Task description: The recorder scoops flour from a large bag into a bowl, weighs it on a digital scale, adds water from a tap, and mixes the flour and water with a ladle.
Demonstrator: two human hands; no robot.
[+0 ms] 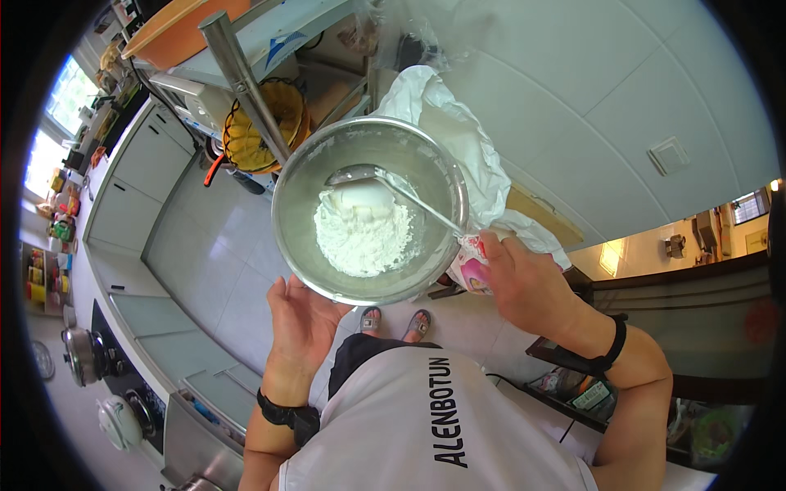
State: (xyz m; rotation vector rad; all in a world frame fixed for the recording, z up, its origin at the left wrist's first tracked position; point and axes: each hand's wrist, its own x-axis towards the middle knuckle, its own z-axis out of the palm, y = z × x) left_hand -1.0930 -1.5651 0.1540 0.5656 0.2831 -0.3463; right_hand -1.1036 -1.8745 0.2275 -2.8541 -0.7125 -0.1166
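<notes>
A stainless steel bowl (288, 245) is held up in front of me. A heap of white powder (362, 236) lies in its bottom, and the bowl of a metal spoon (424, 207) rests at the heap's far side. My left hand (307, 319) supports the bowl from below at its near left edge, the fingertips hidden under it. At the right rim, my right hand (522, 276) is closed on the spoon's handle and on a small printed packet (471, 267). Behind the bowl stands a crumpled white plastic bag (473, 159).
Beyond the bowl at upper left is a metal rack post (239, 80) with an orange basin (178, 30) and a yellow basket (270, 135) near it. A white wall (589, 92) rises on the right. Along the left runs a counter (101, 245) with pots.
</notes>
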